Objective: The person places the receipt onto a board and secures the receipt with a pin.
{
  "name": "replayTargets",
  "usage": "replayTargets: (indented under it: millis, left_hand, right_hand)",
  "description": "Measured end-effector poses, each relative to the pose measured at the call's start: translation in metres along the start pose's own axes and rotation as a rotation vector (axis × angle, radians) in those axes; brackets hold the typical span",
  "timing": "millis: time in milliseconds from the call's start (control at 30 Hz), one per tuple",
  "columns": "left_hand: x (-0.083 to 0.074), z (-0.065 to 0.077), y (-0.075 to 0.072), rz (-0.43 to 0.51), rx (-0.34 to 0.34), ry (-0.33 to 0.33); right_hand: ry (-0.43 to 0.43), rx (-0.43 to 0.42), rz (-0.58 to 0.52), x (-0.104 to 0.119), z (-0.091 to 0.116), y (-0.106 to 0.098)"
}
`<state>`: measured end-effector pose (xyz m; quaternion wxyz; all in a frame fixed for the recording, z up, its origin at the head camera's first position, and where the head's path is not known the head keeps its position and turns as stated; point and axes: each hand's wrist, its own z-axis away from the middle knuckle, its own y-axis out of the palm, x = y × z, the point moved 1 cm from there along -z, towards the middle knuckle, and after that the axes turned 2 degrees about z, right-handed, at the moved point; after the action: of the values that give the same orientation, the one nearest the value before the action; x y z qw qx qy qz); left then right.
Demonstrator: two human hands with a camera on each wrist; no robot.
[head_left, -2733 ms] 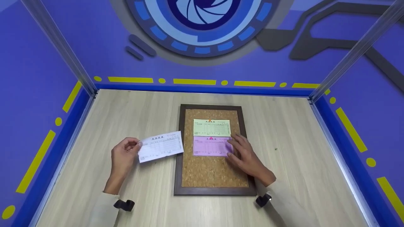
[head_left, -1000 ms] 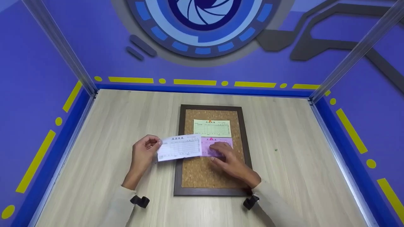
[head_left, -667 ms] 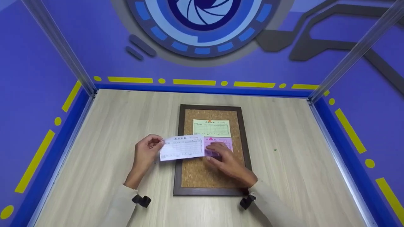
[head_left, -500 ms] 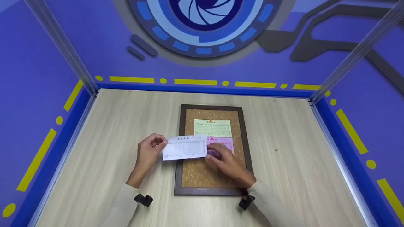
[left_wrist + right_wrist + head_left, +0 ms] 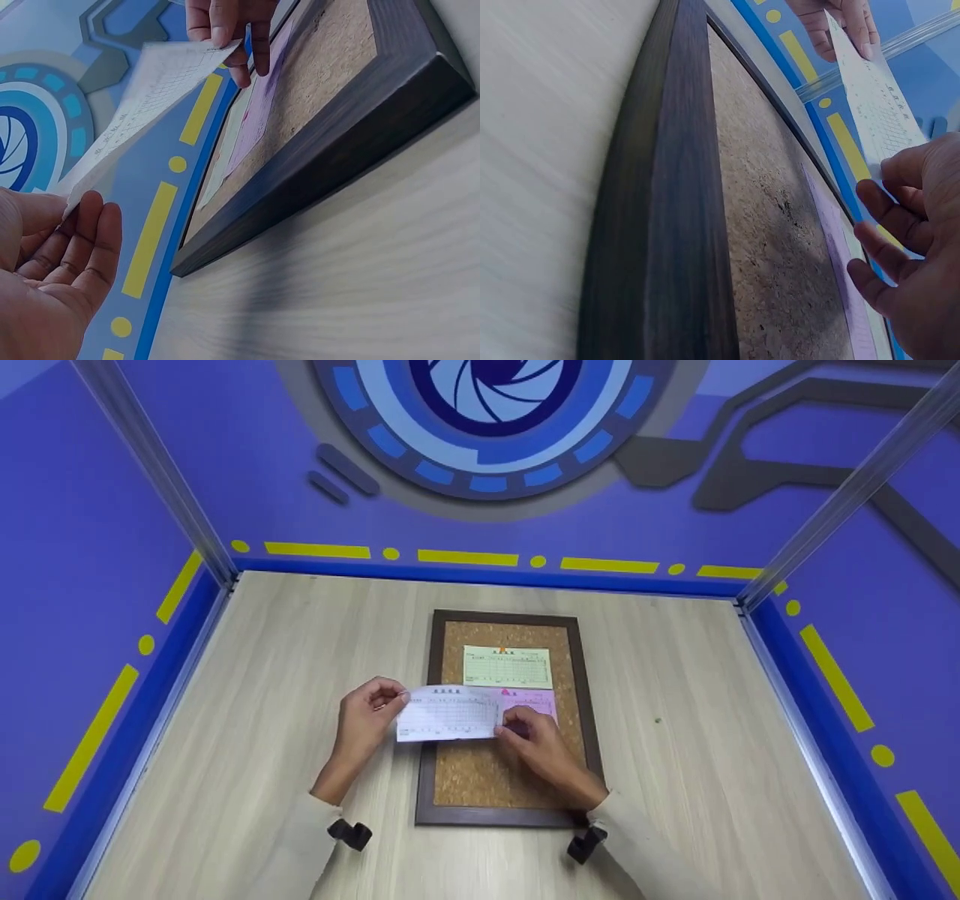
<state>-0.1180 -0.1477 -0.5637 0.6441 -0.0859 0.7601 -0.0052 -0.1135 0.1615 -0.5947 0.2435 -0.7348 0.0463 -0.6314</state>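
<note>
A white printed form slip [image 5: 446, 716] is held up above the left half of a cork board [image 5: 472, 784]. My left hand [image 5: 367, 718] pinches its left edge between thumb and fingers. At the slip's lower right corner, my right hand [image 5: 541, 746] grips it with thumb and index finger; the other fingers are spread in the right wrist view [image 5: 922, 247]. Behind the white slip, a purple form slip [image 5: 538, 701] lies on the cork, partly hidden. A pale green form slip [image 5: 508, 669] sits just above it. Orange and pink pins mark their top edges.
A dark brown wooden frame [image 5: 510, 816] borders the cork and lies on a light wood table [image 5: 697, 750]. Blue-purple printed walls [image 5: 247, 472] enclose the table at the back and both sides. A small dark speck [image 5: 658, 721] is on the table to the right.
My left hand has carried the white slip rightward over the cork board. My right hand has moved left from the purple slip's right edge and now pinches the white slip's corner.
</note>
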Motion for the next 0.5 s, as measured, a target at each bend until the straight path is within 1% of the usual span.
replayTargets:
  millis: [100,300,500]
  left_hand:
    - [0.001,0.001,0.004,0.004,-0.001,-0.001]
    - [0.002,0.001,0.013,0.023,0.025,-0.002]
    - [0.003,0.002,0.021,0.031,0.043,-0.018]
  right_hand:
    - [0.011,-0.018,-0.007,-0.001,0.002,-0.002]
    - [-0.001,-0.076,-0.082,-0.006,0.007,-0.008]
    - [0.021,-0.101,-0.129,-0.007,0.015,-0.018]
